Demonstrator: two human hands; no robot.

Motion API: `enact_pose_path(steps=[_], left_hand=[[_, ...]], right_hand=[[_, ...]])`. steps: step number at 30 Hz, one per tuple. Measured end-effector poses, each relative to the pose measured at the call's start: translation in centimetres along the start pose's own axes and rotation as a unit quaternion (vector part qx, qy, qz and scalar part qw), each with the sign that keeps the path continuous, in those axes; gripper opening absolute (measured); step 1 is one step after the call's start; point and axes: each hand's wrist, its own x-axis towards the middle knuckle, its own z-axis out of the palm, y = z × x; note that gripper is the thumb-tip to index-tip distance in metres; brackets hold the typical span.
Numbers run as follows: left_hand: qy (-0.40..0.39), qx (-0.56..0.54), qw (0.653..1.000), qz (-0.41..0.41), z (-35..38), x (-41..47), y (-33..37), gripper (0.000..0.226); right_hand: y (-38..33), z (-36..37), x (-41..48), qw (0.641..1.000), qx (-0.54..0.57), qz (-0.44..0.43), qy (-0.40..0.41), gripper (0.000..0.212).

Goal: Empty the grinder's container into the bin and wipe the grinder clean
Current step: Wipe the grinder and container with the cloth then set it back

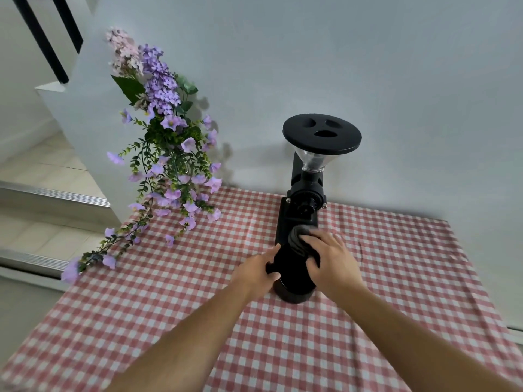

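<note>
A black coffee grinder [307, 193] with a clear funnel hopper and a round black lid [322, 134] stands on the red-and-white checked tablecloth [396, 278]. Its dark round container [294, 292] sits at the grinder's front base. My left hand [259, 270] grips the left side of the grinder's lower body. My right hand [328, 260] presses a dark grey cloth [298, 236] against the front of the grinder, just above the container. The bin is not in view.
A bunch of purple and pink artificial flowers [167, 154] leans over the table's back left corner, with a trailing stem reaching the left edge. A white wall runs behind the table. Tiled steps [51, 193] lie to the left.
</note>
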Motion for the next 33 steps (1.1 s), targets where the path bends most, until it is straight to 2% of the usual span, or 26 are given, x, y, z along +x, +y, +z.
enact_pose_path(steps=[1, 3, 4, 7, 13, 16, 18, 20, 23, 25, 27, 31, 33], left_hand=[[0.003, 0.003, 1.000, 0.001, 0.0, 0.0, 0.0, 0.063], [0.018, 0.006, 1.000, 0.001, 0.1, 0.0, 0.0, 0.049], [0.023, -0.003, 1.000, -0.002, 0.1, 0.0, -0.1, 0.042], [0.026, -0.038, 0.999, -0.014, 0.5, -0.2, -0.4, 0.034], [0.046, -0.061, 0.996, -0.040, 1.2, -0.3, -0.8, 0.026], [0.050, -0.061, 0.996, -0.028, 1.4, -0.2, -0.7, 0.034], [0.064, -0.057, 0.996, -0.012, 1.5, -0.3, -0.6, 0.043], [0.068, -0.056, 0.996, -0.006, 1.4, -0.1, -0.6, 0.047], [0.054, -0.046, 0.997, -0.004, 1.2, 0.2, -0.5, 0.048], [0.048, -0.039, 0.998, -0.006, 1.1, 0.3, -0.5, 0.050], [0.041, -0.039, 0.998, -0.010, 0.9, 0.2, -0.4, 0.051], [0.041, -0.054, 0.998, -0.013, 0.9, 0.1, -0.5, 0.052], [0.046, -0.056, 0.997, -0.012, 1.0, -0.1, -0.5, 0.050]], right_hand=[[-0.2, 0.4, 0.3, 0.999, -0.010, -0.013, -0.044, 0.051], [-0.4, 1.8, 0.3, 0.980, -0.100, -0.030, -0.171, 0.067], [-0.3, 2.5, 0.1, 0.968, -0.149, -0.046, -0.199, 0.074], [0.3, 3.1, -0.3, 0.957, -0.202, -0.076, -0.192, 0.077], [0.7, 0.7, 1.8, 0.966, -0.225, 0.026, -0.125, 0.038], [-0.7, 1.2, 1.9, 0.958, -0.240, 0.048, -0.151, 0.033], [-2.0, 2.4, 2.0, 0.952, -0.255, 0.015, -0.167, 0.032], [-2.6, 3.2, 2.3, 0.965, -0.201, 0.004, -0.170, 0.033], [-2.1, 3.3, 3.0, 0.986, -0.010, 0.037, -0.160, 0.037], [-1.5, 3.2, 3.1, 0.989, 0.031, 0.029, -0.144, 0.033], [-1.0, 2.7, 2.8, 0.988, -0.006, 0.015, -0.151, 0.035], [0.0, 1.6, 2.6, 0.966, -0.170, -0.019, -0.196, 0.059], [-0.1, 1.2, 2.7, 0.966, -0.153, -0.008, -0.206, 0.046]])
